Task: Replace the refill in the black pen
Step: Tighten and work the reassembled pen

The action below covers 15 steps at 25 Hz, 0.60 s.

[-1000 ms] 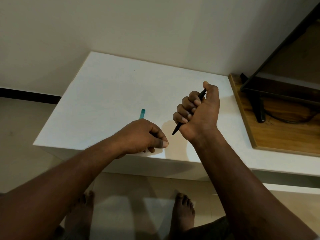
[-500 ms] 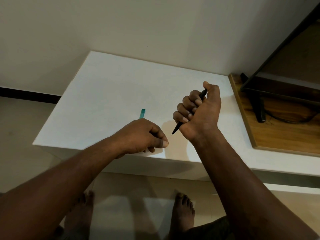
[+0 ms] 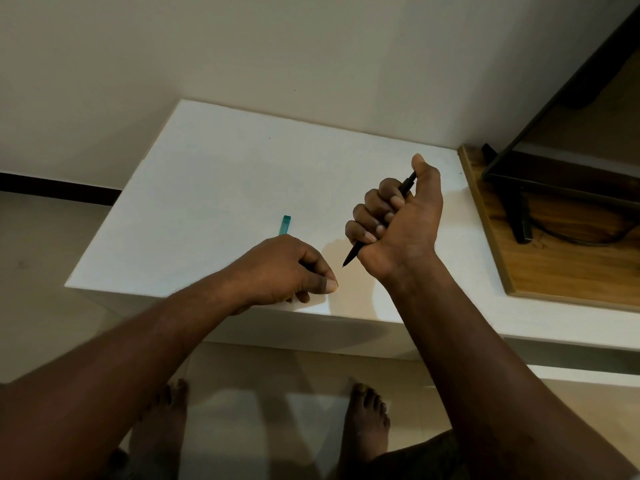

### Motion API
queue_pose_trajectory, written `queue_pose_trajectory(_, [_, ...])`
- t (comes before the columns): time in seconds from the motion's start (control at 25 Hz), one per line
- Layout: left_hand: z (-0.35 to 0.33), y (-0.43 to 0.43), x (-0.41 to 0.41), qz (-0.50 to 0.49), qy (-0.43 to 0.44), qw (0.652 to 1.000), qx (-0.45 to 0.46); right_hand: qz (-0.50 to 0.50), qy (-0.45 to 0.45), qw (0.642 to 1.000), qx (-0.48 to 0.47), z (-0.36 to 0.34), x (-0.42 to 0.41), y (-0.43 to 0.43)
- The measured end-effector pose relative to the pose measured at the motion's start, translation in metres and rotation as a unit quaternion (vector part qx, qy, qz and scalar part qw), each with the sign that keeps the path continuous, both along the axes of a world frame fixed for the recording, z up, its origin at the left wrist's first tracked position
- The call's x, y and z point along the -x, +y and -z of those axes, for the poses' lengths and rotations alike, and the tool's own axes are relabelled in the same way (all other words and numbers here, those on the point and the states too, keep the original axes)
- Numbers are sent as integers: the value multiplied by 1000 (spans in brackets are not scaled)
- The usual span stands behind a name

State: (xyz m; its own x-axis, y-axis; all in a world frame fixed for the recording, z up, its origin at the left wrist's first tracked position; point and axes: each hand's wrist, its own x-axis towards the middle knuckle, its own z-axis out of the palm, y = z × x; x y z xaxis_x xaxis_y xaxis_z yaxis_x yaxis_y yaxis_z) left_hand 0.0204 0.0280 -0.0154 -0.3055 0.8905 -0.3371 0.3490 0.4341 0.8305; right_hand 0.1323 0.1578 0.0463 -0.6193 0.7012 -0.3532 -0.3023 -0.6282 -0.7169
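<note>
My right hand (image 3: 401,223) is a fist wrapped around the black pen (image 3: 353,253). The pen's pointed tip sticks out below the fist toward my left hand, and its back end shows by the thumb. My left hand (image 3: 284,268) rests near the front edge of the white table (image 3: 221,174), fingers curled with the thumb pressed on the index finger. What it pinches is hidden. A teal, thin object (image 3: 284,224) lies on the table and shows just beyond the left hand's knuckles; its near part is covered.
A wooden board (image 3: 554,271) lies at the table's right end and carries a black monitor stand (image 3: 519,216) with a cable. The wall runs behind the table. My bare feet (image 3: 367,424) stand on the tiled floor below the front edge.
</note>
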Motion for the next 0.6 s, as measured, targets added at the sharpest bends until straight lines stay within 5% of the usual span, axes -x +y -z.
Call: queue_pose_trajectory(0.6, [-3,1,2,-18,-69,997,-12,7,-3,1000,1,1,1,0])
